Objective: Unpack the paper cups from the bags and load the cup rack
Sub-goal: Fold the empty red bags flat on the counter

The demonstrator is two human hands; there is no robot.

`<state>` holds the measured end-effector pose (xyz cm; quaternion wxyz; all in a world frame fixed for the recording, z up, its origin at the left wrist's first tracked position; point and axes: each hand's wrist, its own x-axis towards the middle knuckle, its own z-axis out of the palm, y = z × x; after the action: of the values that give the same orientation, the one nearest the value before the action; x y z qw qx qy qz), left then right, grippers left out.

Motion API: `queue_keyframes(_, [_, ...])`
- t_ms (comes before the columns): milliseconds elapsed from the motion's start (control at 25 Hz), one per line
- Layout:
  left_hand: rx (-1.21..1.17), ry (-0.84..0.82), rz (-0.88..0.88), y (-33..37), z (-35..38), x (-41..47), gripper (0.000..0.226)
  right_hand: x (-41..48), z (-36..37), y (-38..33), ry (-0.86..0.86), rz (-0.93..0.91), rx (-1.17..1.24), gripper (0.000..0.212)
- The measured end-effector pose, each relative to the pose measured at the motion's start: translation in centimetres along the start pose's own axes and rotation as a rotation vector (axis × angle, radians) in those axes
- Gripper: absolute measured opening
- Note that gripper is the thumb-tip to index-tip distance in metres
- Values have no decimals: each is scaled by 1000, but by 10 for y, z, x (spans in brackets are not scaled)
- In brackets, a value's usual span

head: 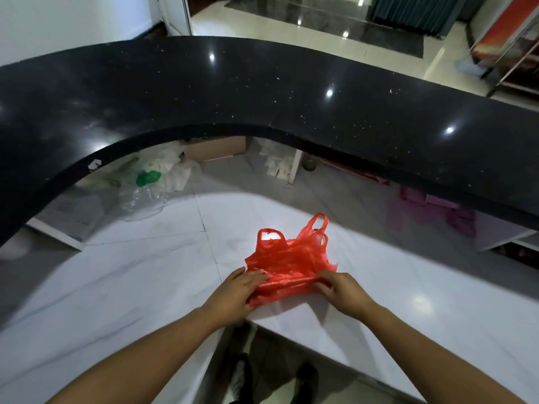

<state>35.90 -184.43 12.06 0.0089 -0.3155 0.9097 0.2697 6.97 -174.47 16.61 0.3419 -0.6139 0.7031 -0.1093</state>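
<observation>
A red plastic bag lies flattened on the white marble counter, its two handles pointing away from me. Its near edge is folded over into a roll. My left hand presses on the left end of that fold with fingers laid flat. My right hand pinches the right end of the fold between thumb and curled fingers. No paper cups and no cup rack are in view.
A raised black curved countertop arcs across the far side. Beneath it lie clear plastic bags with a green item, a cardboard box, folded white bags and pink bags. My feet show below the counter edge.
</observation>
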Motion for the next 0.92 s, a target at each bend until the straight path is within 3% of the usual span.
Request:
queue_keyframes(120, [-483, 141, -304, 19, -6, 3, 29, 15, -10, -1, 89, 95, 134, 16])
queue_keyframes(200, [-630, 239, -475, 31, -7, 11, 28, 27, -9, -2, 154, 119, 52, 19])
queue_keyframes(280, [-424, 411, -597, 39, -1, 17, 37, 39, -3, -4, 169, 109, -90, 23])
queue_keyframes(360, [-59, 559, -516, 47, 3, 24, 49, 51, 6, -8, 156, 109, -172, 25])
queue_keyframes(480, [313, 350, -161, 56, 5, 39, 51, 64, 15, -9, 112, 136, -315, 30])
queue_keyframes(640, [378, 119, -274, 47, 24, 45, 56, 58, 27, -18, 384, 39, -468, 40])
queue_keyframes(760, [358, 69, -283, 44, 33, 43, 59, 53, 48, -31, 252, -151, -429, 55])
queue_keyframes(920, [290, 106, -294, 34, 41, 41, 61, 57, 69, -16, 166, -78, -469, 61])
